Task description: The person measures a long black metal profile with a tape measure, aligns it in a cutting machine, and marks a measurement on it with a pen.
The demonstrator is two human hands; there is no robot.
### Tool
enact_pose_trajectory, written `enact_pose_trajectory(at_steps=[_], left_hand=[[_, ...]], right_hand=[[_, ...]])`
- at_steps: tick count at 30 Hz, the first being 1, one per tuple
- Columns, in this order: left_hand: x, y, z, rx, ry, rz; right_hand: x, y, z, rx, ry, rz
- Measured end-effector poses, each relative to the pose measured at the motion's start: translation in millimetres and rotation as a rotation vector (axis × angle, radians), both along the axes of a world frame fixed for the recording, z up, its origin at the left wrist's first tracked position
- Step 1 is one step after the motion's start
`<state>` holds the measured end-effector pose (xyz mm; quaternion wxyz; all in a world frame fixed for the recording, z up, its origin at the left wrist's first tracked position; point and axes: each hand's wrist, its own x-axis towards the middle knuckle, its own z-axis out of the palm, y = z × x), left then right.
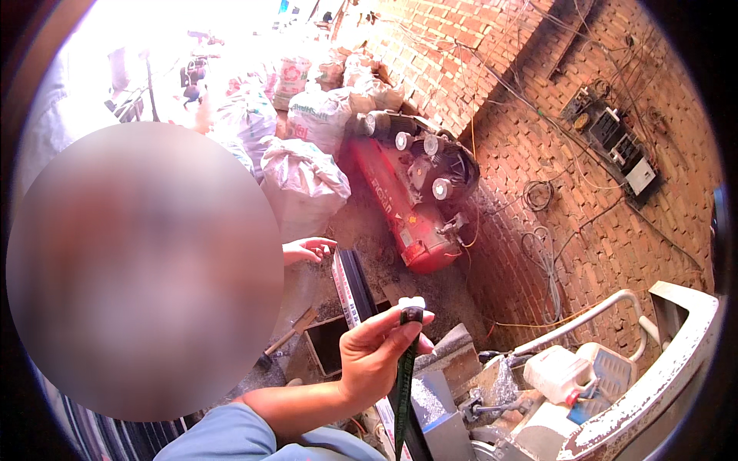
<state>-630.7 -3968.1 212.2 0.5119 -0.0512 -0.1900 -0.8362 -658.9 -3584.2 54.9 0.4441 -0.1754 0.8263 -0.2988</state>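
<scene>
Brick wall point(600, 257) rises beyond and to the right of the left hand point(377, 353). White printed sacks point(304, 180) piled farther off, ahead and left of that hand, some washed out by glare. Red compressor tank point(396, 203) lies between sacks and wall, straight ahead of the hand, dusty, pump gear on top. Well to the hand's right, a curved white frame point(676, 365), paint chipped along the edge.

Long dark profile point(354, 280) with a printed pale film along one side; runs from beyond the left hand, passes behind it, comes out below. Electrical board point(615, 142) on the wall, far up and right of the hand. White plastic jug point(557, 373) with a red cap, to the hand's right, inside the frame. Cable coil point(538, 196) on the wall, ahead and right.

Co-worker's hand point(307, 250) ahead and left of the left hand, fingers extended near the profile's far end.

Left hand raised, thumb and fingers pinching a dark strip point(404, 384) near its top; the strip hangs below the grip, in front of the profile. White piece point(412, 303) at the strip's upper end, above the fingertips. Right hand out of view, its state cannot be told.
</scene>
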Motion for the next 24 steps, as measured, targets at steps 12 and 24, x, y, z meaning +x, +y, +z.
enact_pose_trajectory(at_steps=[12, 24], left_hand=[[-5, -24, -18, 0.029, -0.134, 0.026], [-15, -76, -49, 0.147, -0.233, -0.026]], right_hand=[[5, -6, 0, 0.032, -0.019, -0.084], [17, -13, 0, 0.074, -0.053, -0.174]])
